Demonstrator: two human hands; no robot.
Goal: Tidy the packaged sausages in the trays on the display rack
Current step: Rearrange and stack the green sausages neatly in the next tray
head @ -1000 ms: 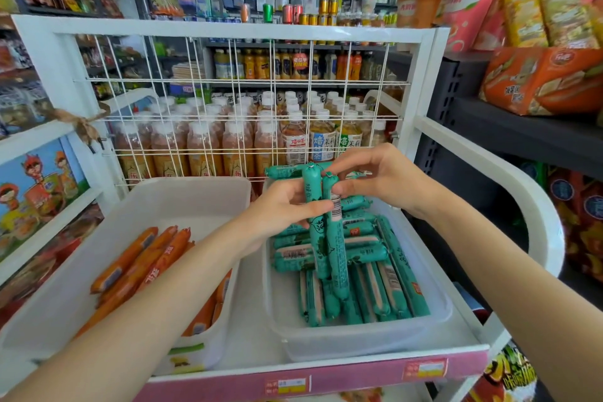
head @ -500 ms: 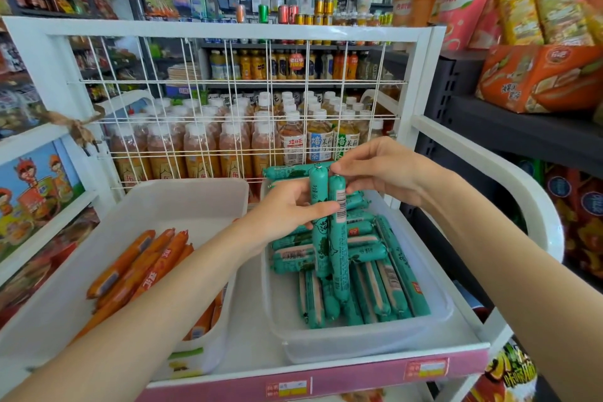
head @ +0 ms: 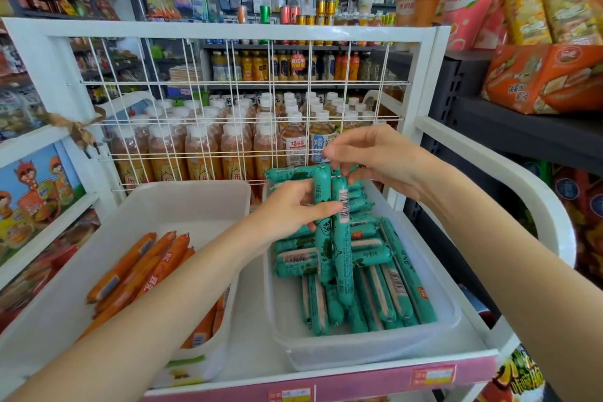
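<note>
Green sausages (head: pixel 365 258) fill the right tray (head: pixel 450 320) on the rack (head: pixel 326 365); two held ones (head: pixel 331 225) stand upright above the pile. The left hand (head: pixel 287 212) has its grip clamped round their middles, the right hand (head: pixel 375 157) pinches their top ends. Orange sausages (head: pixel 140 271) lie in the left tray (head: pixel 98 238), beside it

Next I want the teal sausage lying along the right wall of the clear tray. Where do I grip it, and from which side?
Pinch the long teal sausage at mid-length, coming from above. It lies flat lengthwise against the clear tray wall, neighbours tight on its left, so only its top is open. Fingers likely have to wedge down either side.
</note>
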